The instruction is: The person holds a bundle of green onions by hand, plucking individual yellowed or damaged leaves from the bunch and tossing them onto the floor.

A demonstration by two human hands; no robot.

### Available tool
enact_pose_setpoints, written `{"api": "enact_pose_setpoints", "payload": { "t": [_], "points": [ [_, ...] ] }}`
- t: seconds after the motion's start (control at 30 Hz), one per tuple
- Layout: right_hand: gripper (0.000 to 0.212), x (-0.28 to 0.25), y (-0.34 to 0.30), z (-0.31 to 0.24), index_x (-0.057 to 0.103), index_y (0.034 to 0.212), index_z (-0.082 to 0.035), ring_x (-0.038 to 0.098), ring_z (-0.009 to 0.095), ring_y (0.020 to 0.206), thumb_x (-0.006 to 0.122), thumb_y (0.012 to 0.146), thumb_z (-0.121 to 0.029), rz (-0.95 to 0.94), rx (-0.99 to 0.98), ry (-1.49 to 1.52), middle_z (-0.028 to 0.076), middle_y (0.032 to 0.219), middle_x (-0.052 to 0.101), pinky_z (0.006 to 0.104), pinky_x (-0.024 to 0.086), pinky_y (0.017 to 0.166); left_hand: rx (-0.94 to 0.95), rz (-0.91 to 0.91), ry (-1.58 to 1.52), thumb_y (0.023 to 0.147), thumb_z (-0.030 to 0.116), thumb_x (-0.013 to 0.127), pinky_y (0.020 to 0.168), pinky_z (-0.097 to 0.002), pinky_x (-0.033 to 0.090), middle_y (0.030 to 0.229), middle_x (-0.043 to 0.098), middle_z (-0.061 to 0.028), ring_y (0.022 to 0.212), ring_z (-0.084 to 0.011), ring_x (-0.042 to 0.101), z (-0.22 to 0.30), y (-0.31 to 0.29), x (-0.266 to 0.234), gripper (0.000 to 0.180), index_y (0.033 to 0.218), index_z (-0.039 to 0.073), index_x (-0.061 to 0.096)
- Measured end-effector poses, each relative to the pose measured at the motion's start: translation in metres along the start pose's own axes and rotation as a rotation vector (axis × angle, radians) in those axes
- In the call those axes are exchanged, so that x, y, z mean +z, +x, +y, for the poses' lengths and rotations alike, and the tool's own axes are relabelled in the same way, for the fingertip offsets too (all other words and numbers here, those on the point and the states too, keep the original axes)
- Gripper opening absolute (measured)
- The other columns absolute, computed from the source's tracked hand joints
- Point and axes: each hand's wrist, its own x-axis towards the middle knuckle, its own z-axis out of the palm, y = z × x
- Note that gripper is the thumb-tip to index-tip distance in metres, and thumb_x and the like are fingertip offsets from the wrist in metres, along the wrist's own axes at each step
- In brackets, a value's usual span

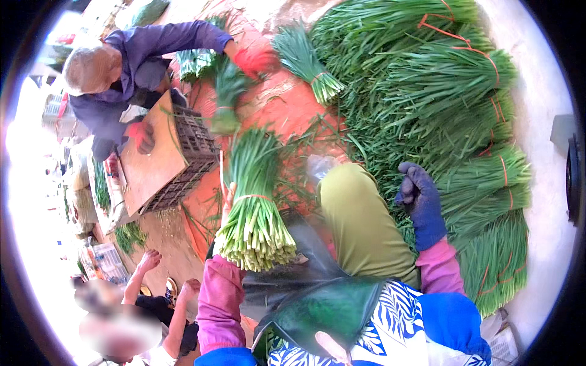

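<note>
My left hand (228, 201) grips a bundle of garlic chives (255, 210) in front of me, its pale cut ends toward me and its green leaves pointing away. A reddish band circles the stems. Most of that hand is hidden behind the bundle; some fingers show at its left side. My right hand (421, 201), in a dark blue glove, hovers over or beside the big heap of chives (421, 97) at the right. Its fingers are loosely bent and apart, with nothing visible in them.
Across from me a person (128, 79) in red gloves leans over a wooden board (152, 155) on a dark plastic crate (195, 146). Blurred chives (229, 97) and a tied bundle (308, 64) are near their outstretched hand. An orange-red sheet (281, 116) covers the floor. Other people are at lower left.
</note>
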Motion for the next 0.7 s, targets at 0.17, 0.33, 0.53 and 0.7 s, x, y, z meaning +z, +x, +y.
{"api": "enact_pose_setpoints", "payload": {
  "t": [0.17,0.33,0.53,0.7],
  "points": [
    [0.026,-0.005,-0.009,0.006,0.061,0.103,-0.004,0.046,0.009,0.051,0.049,0.090,-0.023,-0.122,-0.098,-0.150,0.000,0.066,0.050,0.0238,0.043,0.048,0.067,-0.041,0.182,0.086,0.053,0.054,0.077,-0.0473,0.054,0.103,0.064,-0.0155,0.088,-0.0306,0.064,0.046,0.013,0.014,0.057,0.116,0.004,0.056],
    [0.023,-0.008,-0.014,0.010,0.062,0.100,-0.004,0.056,0.011,0.060,0.046,0.089,-0.016,-0.167,0.129,-0.108,0.003,0.076,0.057,0.0244,0.049,0.050,0.182,-0.024,0.312,0.085,0.053,0.055,0.075,-0.0471,0.055,0.101,0.064,-0.0156,0.086,-0.0308,0.065,0.090,0.003,0.018,0.057,0.114,0.004,0.057],
    [0.022,-0.030,-0.023,0.020,0.062,0.100,-0.009,0.048,0.008,0.056,0.054,0.088,-0.026,-0.060,0.177,0.051,0.001,0.072,0.052,0.0235,0.045,0.046,0.073,-0.136,0.140,0.085,0.053,0.055,0.074,-0.0469,0.055,0.097,0.065,-0.0158,0.085,-0.0309,0.065,0.019,0.031,0.048,0.057,0.112,0.003,0.058],
    [0.024,-0.038,-0.034,0.028,0.058,0.103,-0.006,0.039,0.008,0.047,0.054,0.091,-0.027,0.037,0.192,0.077,-0.003,0.061,0.045,0.0270,0.038,0.045,0.012,-0.143,-0.002,0.085,0.053,0.055,0.073,-0.0467,0.055,0.095,0.066,-0.0160,0.083,-0.0311,0.065,-0.021,0.040,0.025,0.056,0.110,0.002,0.059]
  ]
}}
